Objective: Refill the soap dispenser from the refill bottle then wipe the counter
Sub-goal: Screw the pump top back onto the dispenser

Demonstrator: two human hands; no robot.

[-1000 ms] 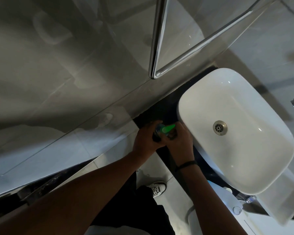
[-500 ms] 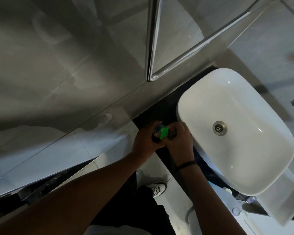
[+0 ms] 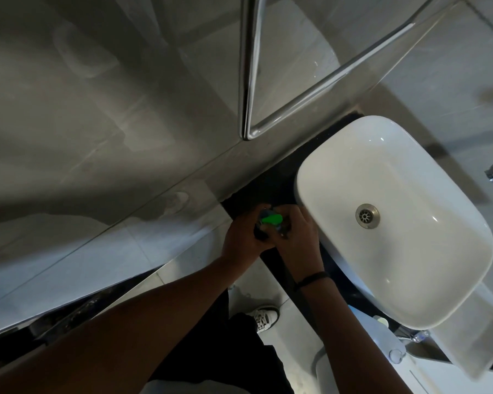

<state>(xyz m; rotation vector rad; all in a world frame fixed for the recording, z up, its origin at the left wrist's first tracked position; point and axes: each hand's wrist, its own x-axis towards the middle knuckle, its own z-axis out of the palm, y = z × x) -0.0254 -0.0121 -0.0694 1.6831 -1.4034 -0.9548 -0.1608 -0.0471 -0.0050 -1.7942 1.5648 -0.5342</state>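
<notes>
Both hands meet at centre frame over the dark desk, just left of the white basin. The left hand is wrapped around a small dark-bodied container, fingers clenched on its side; the right hand grips the top from the right, fingers curled over the bright green pump head. This container reads as the soap dispenser, though most of it is hidden by the hands. Judged step: unscrewing or freeing the pump top before any pouring. To do it well: keep the left hand as a firm anchor with the base planted on the desk, turn only with the right, lift the pump straight up once loose so the dip tube does not drag soap over the rim. The basin edge is just beside the right knuckles, so there is little room to swing that way. Pose: both forearms reach in from the lower edge of the frame, left one long and diagonal from the lower left, right one steeper with a dark band at the wrist. A pale plastic container, possibly the refill bottle, lies at lower right, near the basin's near end, well apart from the hands; cannot tell for sure. No cloth visible.
</notes>
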